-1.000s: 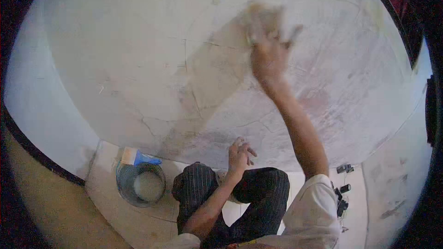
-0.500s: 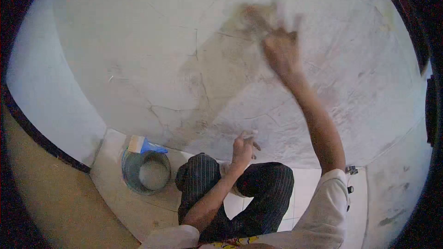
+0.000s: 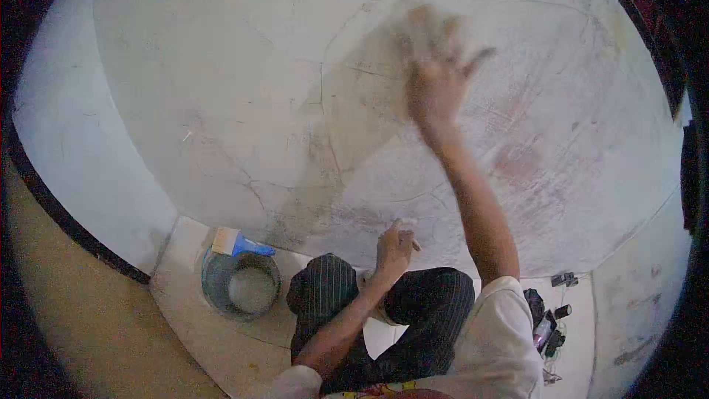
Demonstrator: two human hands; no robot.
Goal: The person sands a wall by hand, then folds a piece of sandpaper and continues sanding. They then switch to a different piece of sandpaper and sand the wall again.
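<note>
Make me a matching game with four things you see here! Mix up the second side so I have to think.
Things:
1. Brush
2. Bucket
3. Trousers
4. Right hand

Matches:
A. Dark with thin stripes
B. Raised at the wall, blurred
C. Blue handle and pale bristles
D. Round, standing on the floor

Right pairs: 1-C, 2-D, 3-A, 4-B

Wall (image 3: 244,96) before the person's knees (image 3: 329,281), right hand (image 3: 436,85) up at it, left hand (image 3: 397,247) lower, bucket (image 3: 218,292) on left floor (image 3: 236,347), brush (image 3: 242,243) across its top, small items (image 3: 550,338) right.
</note>
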